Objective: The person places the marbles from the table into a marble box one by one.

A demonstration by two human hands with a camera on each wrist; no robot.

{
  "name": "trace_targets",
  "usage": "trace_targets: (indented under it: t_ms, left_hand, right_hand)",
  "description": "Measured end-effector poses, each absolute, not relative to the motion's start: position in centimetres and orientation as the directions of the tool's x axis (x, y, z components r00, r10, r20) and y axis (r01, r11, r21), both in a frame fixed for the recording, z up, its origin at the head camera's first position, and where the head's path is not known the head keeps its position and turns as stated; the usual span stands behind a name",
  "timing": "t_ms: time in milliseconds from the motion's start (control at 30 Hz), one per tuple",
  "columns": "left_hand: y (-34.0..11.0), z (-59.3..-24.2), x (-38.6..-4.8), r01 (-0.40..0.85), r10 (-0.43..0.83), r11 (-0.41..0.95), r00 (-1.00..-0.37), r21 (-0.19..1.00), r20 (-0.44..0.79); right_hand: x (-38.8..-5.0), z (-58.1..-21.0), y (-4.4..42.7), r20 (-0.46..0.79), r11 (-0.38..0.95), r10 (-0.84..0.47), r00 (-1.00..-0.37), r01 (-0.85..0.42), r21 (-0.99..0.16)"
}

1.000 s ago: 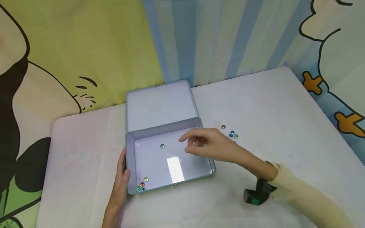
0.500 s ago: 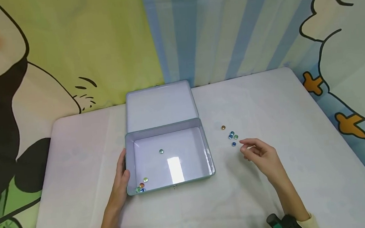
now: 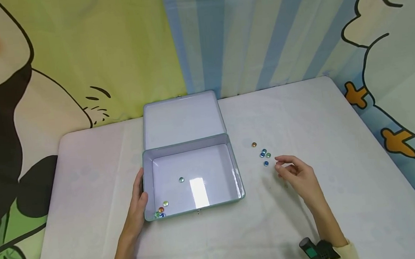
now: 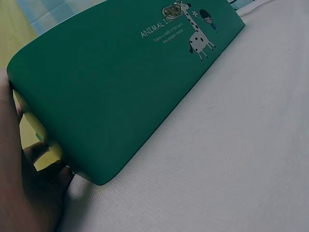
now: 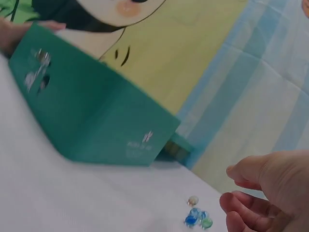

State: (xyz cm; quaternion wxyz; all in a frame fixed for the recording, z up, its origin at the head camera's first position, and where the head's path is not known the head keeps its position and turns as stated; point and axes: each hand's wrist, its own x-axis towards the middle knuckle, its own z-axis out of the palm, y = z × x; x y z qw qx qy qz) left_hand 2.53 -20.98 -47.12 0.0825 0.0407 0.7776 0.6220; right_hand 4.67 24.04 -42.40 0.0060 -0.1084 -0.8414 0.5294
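Observation:
On the table lies a tin box (image 3: 190, 145), its lid (image 3: 181, 121) laid back; the outside is green with a giraffe print (image 4: 198, 38). My left hand (image 3: 136, 204) rests against the box's left wall. Inside, a pale green marble (image 3: 181, 180) is by itself near the middle, and several marbles, among them an orange one (image 3: 161, 209), sit in the near left corner. My right hand (image 3: 299, 177) hovers right of the box, fingers loosely bent, nothing visible between them. Beside its fingertips are several loose marbles, including a blue one (image 3: 266, 163) and an amber one (image 3: 254, 144).
A white cloth (image 3: 301, 114) covers the table. Behind it hangs a printed curtain (image 3: 247, 33) with cartoon figures. Both wrists wear black camera mounts, the right one (image 3: 319, 249) low over the table.
My right hand has moved from over the box to beside the loose marbles on the right. The pale green marble has rolled toward the box's near side. My left hand has stayed put.

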Motion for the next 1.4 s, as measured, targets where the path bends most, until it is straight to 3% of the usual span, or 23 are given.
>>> trace_targets:
  t_ms: [167, 500, 867, 1033, 1200, 1400]
  left_hand:
    - [-21.0, -47.1, 2.5, -0.039, 0.166, 0.221, -0.983, 0.975, -0.077]
    - [-20.9, -46.9, 2.6, -0.038, 0.163, 0.224, -0.984, 0.974, -0.076]
    - [-20.8, -47.0, 2.6, -0.035, 0.158, 0.231, -0.985, 0.972, -0.073]
    - [-20.9, -47.0, 2.5, -0.027, 0.165, 0.224, -0.984, 0.974, -0.065]
    - [-20.9, -46.9, 2.5, -0.016, 0.166, 0.224, -0.985, 0.974, -0.054]
    - [-20.8, -46.8, 2.5, -0.016, 0.175, 0.224, -0.983, 0.975, -0.056]
  right_hand:
    - [2.9, -43.7, 24.3, -0.023, 0.542, 0.173, -0.985, 0.114, -0.833]
    - [0.1, -45.3, 24.2, -0.024, 0.700, 0.159, -0.987, 0.129, -0.703]
    - [-0.2, -45.6, 24.0, -0.022, 0.736, 0.148, -0.989, 0.124, -0.666]
    - [-0.1, -45.5, 24.0, -0.045, 0.715, 0.150, -0.988, 0.140, -0.685]
    - [0.3, -44.7, 23.8, -0.078, 0.590, 0.170, -0.982, 0.165, -0.790]
    - [1.7, -42.2, 23.2, -0.024, 0.456, 0.149, -0.989, 0.090, -0.885]
